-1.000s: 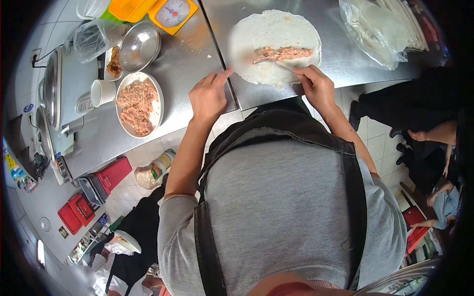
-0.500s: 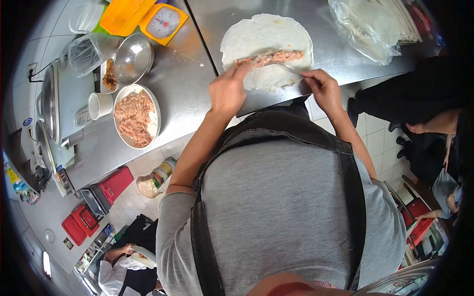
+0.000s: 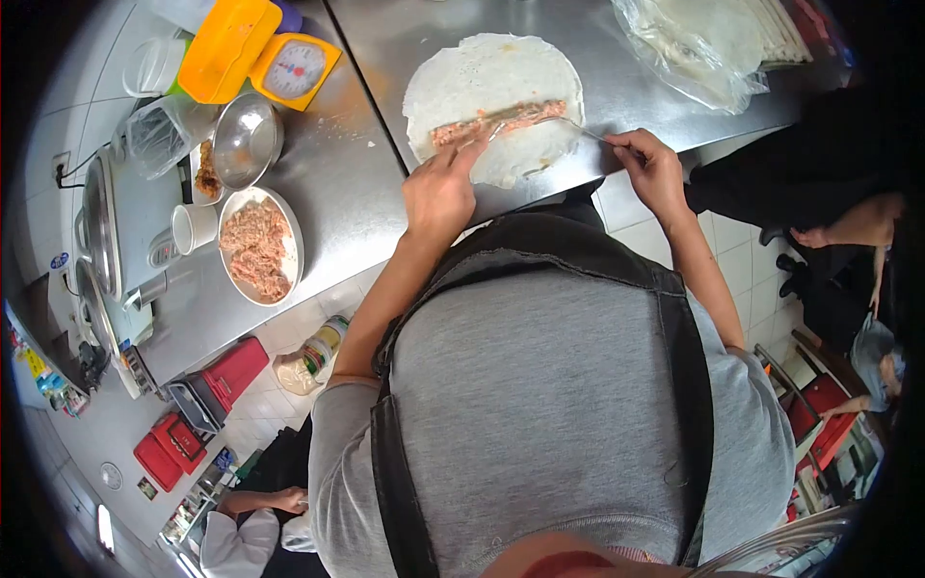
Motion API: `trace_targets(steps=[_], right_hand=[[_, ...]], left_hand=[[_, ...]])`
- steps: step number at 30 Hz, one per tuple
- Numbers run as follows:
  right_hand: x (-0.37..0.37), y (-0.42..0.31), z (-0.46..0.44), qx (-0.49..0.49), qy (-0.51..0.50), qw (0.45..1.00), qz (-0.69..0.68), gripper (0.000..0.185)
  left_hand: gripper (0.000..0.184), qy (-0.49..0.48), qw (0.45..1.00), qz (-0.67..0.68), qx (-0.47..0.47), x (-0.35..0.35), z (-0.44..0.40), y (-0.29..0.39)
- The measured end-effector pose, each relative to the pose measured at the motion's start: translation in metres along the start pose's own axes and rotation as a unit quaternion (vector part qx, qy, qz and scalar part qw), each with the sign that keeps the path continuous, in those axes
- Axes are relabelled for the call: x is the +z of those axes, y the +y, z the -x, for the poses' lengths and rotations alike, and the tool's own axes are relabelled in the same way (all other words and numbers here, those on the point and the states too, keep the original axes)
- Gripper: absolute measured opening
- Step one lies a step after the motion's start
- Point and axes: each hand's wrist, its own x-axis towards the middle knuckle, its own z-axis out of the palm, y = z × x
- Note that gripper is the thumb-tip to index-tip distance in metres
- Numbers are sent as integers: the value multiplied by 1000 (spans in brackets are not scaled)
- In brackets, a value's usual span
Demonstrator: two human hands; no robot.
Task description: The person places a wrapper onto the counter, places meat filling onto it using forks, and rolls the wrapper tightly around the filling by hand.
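"What is the right hand [image 3: 657, 173] holding?"

"The end of a metal tool [image 3: 586, 134]. The thumb and fingers are pinched close around it."

"Where does the tool go?"

"Left from that grip, over the round wrap [image 3: 488, 72], to the line of meat [image 3: 532, 116]. I can't see well where its tip ends."

"So where is the meat?"

"On the wrap, left of the grip and a bit farther out. It makes a long line from side to side. More wrap shows past it than on the near side."

"And the left hand [image 3: 441, 196]?"

"Left of the grip, with its back up. Its fingers reach to the meat, but I can't tell if they pinch any."

"Any edges close by?"

"The front edge of the table [image 3: 352, 197] is right by the grip, and the right wrist is out past it. The wrap's near edge is close to it too."

"Where is there room?"

"Beyond the grip, steel shows between the wrap and the plastic bag [image 3: 689, 58]. Far to its left, past the left hand, more steel runs to the white bowl [image 3: 295, 258]."

"And beyond that?"

"A cup [image 3: 196, 229], a steel bowl [image 3: 243, 135] and a scale [image 3: 294, 72]."
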Motion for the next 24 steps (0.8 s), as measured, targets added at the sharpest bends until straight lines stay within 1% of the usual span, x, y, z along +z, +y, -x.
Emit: trace_targets(steps=[1,4,5,8,9,12,15,18,21,22,24], right_hand=[[0,3,0,1,2,1000,-3,22],[-10,-4,1,16,-1,1000,-9,21],[-12,0,4,15,1,1000,-22,21],[-14,3,6,18,9,1000,-23,20],[-13,3,7,19,11,1000,-17,19],[-11,1,8,0,5,1000,-12,19],[1,-12,11,-9,-8,998,-69,20],[19,-13,12,-20,-14,996,-85,21],[29,-15,13,-18,-22,997,-72,21],[31,-17,13,-13,-29,997,-68,21],[30,-18,11,0,-3,999,-32,20]], left_hand=[[47,-64,997,-28,-40,6,3,1],[37,-10,999,23,-20,-3,-7,5],[37,-1,999,34,-32,-9,-9,11],[43,-36,999,0,-15,5,-1,7],[44,-61,998,7,-31,8,-2,10],[45,-5,999,39,7,3,-6,11],[39,-28,999,16,-8,7,-4,11],[41,-81,996,1,-25,-1,-10,14],[41,25,996,72,-41,-12,-20,6],[41,-1,997,30,-67,-10,-22,1],[42,-48,991,-51,-117,-3,-26,-6]])
